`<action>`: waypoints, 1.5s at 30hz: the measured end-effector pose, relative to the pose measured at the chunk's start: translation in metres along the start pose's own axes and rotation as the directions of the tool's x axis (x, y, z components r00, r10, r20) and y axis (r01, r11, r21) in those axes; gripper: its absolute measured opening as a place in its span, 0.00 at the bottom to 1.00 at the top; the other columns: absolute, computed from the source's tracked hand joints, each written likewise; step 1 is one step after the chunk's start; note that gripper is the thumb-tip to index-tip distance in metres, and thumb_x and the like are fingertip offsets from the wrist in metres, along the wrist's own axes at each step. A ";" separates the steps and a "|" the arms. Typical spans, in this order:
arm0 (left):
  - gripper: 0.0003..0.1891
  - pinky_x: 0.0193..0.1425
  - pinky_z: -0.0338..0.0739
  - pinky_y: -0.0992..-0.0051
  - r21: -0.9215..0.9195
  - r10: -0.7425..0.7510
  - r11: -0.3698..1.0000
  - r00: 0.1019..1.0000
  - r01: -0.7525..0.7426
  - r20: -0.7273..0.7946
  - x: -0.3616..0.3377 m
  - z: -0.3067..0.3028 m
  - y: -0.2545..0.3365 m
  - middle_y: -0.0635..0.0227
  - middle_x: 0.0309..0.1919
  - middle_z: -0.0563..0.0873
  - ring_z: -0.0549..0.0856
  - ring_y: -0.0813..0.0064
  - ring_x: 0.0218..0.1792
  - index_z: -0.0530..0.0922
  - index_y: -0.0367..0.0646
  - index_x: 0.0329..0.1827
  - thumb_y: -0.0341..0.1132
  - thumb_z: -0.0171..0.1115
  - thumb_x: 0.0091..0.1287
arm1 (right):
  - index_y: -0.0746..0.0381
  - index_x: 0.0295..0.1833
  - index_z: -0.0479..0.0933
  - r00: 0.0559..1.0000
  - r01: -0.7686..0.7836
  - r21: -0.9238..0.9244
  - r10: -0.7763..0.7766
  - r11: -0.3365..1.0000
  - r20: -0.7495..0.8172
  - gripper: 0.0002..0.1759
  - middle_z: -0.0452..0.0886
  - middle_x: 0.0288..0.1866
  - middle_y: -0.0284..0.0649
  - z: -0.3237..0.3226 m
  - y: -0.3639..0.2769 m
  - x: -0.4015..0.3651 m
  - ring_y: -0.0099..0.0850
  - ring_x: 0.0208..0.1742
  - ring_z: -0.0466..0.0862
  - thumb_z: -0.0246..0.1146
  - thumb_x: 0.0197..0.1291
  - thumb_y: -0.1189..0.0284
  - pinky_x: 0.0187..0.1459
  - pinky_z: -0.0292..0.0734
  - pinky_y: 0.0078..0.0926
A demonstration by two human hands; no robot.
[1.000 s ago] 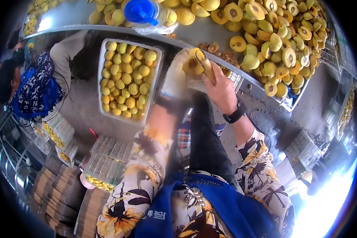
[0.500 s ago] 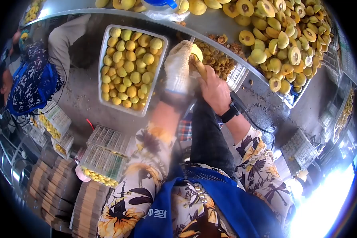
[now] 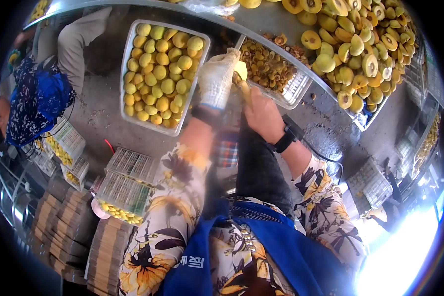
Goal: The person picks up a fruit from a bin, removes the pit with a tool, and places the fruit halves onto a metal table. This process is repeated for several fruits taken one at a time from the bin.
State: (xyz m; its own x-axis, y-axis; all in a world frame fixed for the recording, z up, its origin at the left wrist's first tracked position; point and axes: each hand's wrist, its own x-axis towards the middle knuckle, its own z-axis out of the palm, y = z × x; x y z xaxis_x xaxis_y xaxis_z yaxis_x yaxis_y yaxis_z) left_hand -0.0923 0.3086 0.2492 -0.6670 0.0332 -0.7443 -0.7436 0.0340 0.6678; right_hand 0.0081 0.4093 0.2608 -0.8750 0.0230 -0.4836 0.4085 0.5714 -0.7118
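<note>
My left hand (image 3: 215, 81), in a white knitted glove, is closed round a yellow peach (image 3: 240, 70), of which one bright side shows. My bare right hand (image 3: 265, 116), with a dark band at the wrist, grips a wooden-handled tool (image 3: 246, 92). Its far end meets the peach; the working tip is hidden. Just beyond my hands, a white crate (image 3: 290, 104) holds brown pits and scraps. Left of the glove stands a pale crate (image 3: 125, 106) full of whole yellow peaches.
A metal table edge (image 3: 261, 37) curves across the top, with a heap of peach halves (image 3: 360, 54) at right. Stacked crates (image 3: 126, 190) and cardboard (image 3: 59, 232) stand at lower left. Another person's blue patterned clothing (image 3: 39, 98) shows at far left. A dark cable (image 3: 325, 159) runs on the right.
The view has shifted, showing more of the scrap crate. My left hand has moved slightly left and the tool has tilted more upright. Both hands keep their hold.
</note>
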 end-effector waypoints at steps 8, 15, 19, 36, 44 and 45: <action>0.13 0.40 0.72 0.83 -0.595 0.081 0.803 0.984 0.030 0.159 -0.026 0.003 0.001 0.68 0.36 0.78 0.77 0.83 0.37 0.72 0.36 0.48 0.34 0.55 0.64 | 0.67 0.41 0.63 0.992 0.038 -0.212 -0.062 0.977 -0.108 0.12 0.75 0.22 0.54 0.009 -0.009 -0.006 0.50 0.27 0.78 0.56 0.52 0.77 0.28 0.73 0.43; 0.11 0.26 0.70 0.81 0.091 0.550 0.821 0.823 -0.564 0.142 -0.001 -0.017 -0.033 0.73 0.26 0.79 0.77 0.81 0.24 0.78 0.38 0.36 0.37 0.56 0.62 | 0.68 0.40 0.64 0.978 -0.186 -0.062 0.191 0.981 0.084 0.12 0.76 0.24 0.57 0.009 -0.022 -0.010 0.51 0.28 0.79 0.55 0.53 0.74 0.30 0.74 0.42; 0.12 0.23 0.68 0.82 0.093 0.396 0.905 0.902 -0.414 0.171 0.001 -0.024 -0.029 0.73 0.24 0.79 0.76 0.85 0.23 0.79 0.37 0.32 0.39 0.59 0.60 | 0.69 0.39 0.64 0.996 -0.077 0.102 0.073 0.992 0.047 0.12 0.74 0.26 0.63 0.012 -0.011 -0.012 0.57 0.27 0.76 0.52 0.53 0.71 0.30 0.71 0.49; 0.16 0.25 0.73 0.75 -0.473 -0.244 0.845 0.967 0.249 0.074 0.023 -0.002 -0.059 0.67 0.25 0.79 0.78 0.73 0.22 0.78 0.39 0.36 0.46 0.60 0.59 | 0.59 0.47 0.65 0.820 -0.571 0.768 -0.157 -0.290 0.550 0.10 0.60 0.17 0.27 0.026 0.014 -0.021 0.14 0.10 0.57 0.54 0.60 0.74 0.08 0.53 0.13; 0.27 0.18 0.72 0.68 -0.576 -0.544 0.725 0.827 0.378 -0.141 -0.002 -0.040 -0.162 0.60 0.23 0.78 0.77 0.64 0.17 0.73 0.41 0.37 0.59 0.43 0.63 | 0.59 0.35 0.67 0.695 -0.531 0.768 0.703 0.359 0.151 0.08 0.66 0.20 0.30 0.039 0.069 -0.001 0.18 0.15 0.65 0.59 0.57 0.69 0.13 0.60 0.16; 0.26 0.21 0.74 0.68 -0.482 -0.419 0.826 0.890 0.291 -0.180 -0.013 -0.049 -0.173 0.61 0.26 0.78 0.78 0.65 0.21 0.73 0.41 0.41 0.58 0.44 0.64 | 0.60 0.35 0.67 0.721 -0.505 0.758 0.685 0.414 0.106 0.08 0.66 0.19 0.30 0.035 0.072 -0.004 0.18 0.15 0.65 0.58 0.57 0.68 0.13 0.60 0.16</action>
State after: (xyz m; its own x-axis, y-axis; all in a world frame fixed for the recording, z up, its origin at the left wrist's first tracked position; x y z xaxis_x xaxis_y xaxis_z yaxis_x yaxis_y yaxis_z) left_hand 0.0425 0.2535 0.1431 -0.2910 -0.1642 -0.9425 -0.8314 -0.4440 0.3341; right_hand 0.0501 0.4215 0.1938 -0.3235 0.3208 -0.8902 0.8074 -0.3970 -0.4364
